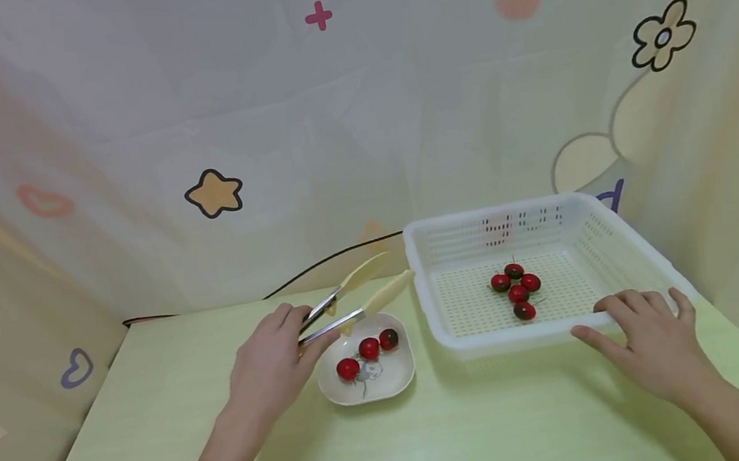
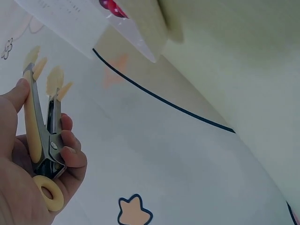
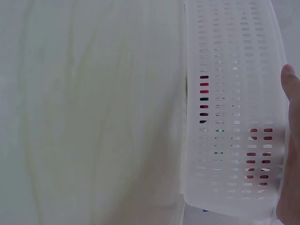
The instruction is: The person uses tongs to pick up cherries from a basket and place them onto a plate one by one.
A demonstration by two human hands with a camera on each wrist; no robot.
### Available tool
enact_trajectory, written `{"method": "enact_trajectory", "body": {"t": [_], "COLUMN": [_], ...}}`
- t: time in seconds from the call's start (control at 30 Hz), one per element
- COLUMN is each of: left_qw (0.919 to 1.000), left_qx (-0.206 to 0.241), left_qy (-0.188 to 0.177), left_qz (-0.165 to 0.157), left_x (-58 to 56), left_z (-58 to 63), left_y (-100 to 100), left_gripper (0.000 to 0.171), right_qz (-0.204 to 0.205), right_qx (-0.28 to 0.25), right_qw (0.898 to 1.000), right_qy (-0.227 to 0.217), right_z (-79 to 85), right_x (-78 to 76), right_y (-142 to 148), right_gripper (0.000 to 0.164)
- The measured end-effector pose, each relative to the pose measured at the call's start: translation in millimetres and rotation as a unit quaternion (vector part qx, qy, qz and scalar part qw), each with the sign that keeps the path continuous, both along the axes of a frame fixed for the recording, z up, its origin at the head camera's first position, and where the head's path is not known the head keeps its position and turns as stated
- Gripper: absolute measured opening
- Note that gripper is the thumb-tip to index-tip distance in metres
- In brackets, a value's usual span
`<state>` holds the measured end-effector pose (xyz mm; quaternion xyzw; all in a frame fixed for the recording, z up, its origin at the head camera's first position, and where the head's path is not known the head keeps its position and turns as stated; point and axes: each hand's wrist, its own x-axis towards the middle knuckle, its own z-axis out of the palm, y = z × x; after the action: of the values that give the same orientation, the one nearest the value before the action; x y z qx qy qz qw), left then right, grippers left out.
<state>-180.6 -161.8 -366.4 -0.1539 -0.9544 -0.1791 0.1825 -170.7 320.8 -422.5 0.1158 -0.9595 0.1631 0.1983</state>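
My left hand (image 1: 268, 362) grips a pair of kitchen tongs (image 1: 357, 315) with pale yellow tips. The tips stand apart with nothing between them, above the back of a small white bowl (image 1: 398, 373). Three red cherries (image 1: 369, 349) with stems lie in that bowl. In the left wrist view the thumb and fingers wrap round the tongs' handles (image 2: 33, 119), with a yellow ring at their end. My right hand (image 1: 657, 340) holds the front rim of a white plastic basket (image 1: 496, 337), fingers over the rim and thumb outside. Several dark red cherries (image 1: 518, 293) lie on its floor.
Bowl and basket stand side by side on a pale green-yellow table (image 1: 467, 436), bowl to the left. A printed curtain (image 1: 300, 130) hangs directly behind the table and along both sides. The basket's slotted front wall (image 3: 225, 103) fills much of the right wrist view.
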Motion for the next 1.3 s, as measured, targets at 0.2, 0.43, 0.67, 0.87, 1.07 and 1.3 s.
{"method": "enact_trajectory", "body": {"t": [0.2,0.43,0.67,0.87,1.07,1.3], "left_qw": [0.9993,0.9939,0.988,0.983,0.9726,0.9591], "left_qx": [-0.029,-0.091,-0.132,-0.154,-0.202,-0.259], "left_qy": [0.013,0.031,0.004,-0.018,-0.035,-0.017], "left_qz": [-0.019,-0.053,-0.081,-0.098,-0.11,-0.114], "left_x": [-5.4,-17.1,-32.0,-36.4,-38.2,-45.4], "left_z": [9.6,14.7,20.8,28.2,36.3,43.1], "left_y": [23,51,77,95,114,139], "left_gripper": [0.049,0.051,0.051,0.052,0.049,0.049], "right_qz": [-0.005,-0.003,-0.002,-0.001,0.0,0.002], "right_qx": [0.003,-0.001,-0.002,-0.003,-0.004,-0.008], "right_qw": [1.0,1.0,1.0,1.0,1.0,1.0], "right_qy": [-0.001,0.0,0.001,0.0,0.004,0.006], "right_z": [0.5,-1.3,-2.7,-2.7,-1.8,-2.4], "right_x": [0.0,-0.6,-2.3,-1.5,-1.4,-0.9], "right_y": [1,1,1,0,-1,-1], "right_gripper": [0.047,0.047,0.047,0.047,0.047,0.046]}}
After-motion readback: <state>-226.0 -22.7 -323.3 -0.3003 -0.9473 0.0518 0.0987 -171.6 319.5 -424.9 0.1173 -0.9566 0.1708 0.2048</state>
